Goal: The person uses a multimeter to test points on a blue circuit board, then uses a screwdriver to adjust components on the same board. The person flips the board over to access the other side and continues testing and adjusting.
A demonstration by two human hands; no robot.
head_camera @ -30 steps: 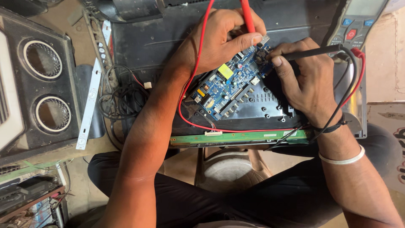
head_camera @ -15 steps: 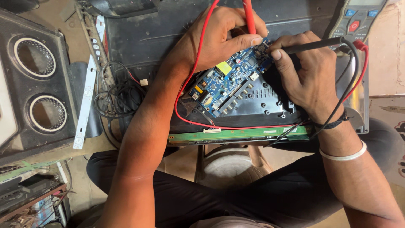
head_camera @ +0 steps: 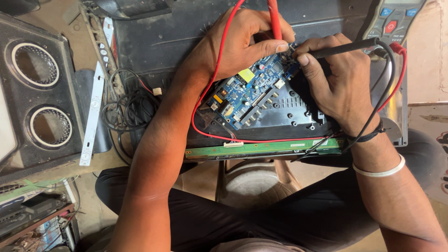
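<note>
A blue circuit board (head_camera: pixel 252 93) lies tilted on the black back panel (head_camera: pixel 289 116) of a flat device. My left hand (head_camera: pixel 242 39) grips a red test probe (head_camera: pixel 274 18), its tip down at the board's upper right corner. My right hand (head_camera: pixel 333 81) grips a black test probe (head_camera: pixel 347 46), its tip touching the same corner. Both tips sit close together, partly hidden by my fingers. A red lead (head_camera: pixel 205 93) and a black lead (head_camera: pixel 382 88) loop around the board. A narrow green strip board (head_camera: pixel 261 149) runs along the panel's near edge.
A grey multimeter (head_camera: pixel 394 18) with a red dial button lies at the top right. A black speaker cabinet (head_camera: pixel 35 93) with two round openings stands at the left, beside a white strip (head_camera: pixel 93 112) and a coil of black cable (head_camera: pixel 126 112). My crossed legs are below.
The view has shifted slightly. Both hands stay on the board's upper right corner with the probes; the tips have barely moved.
</note>
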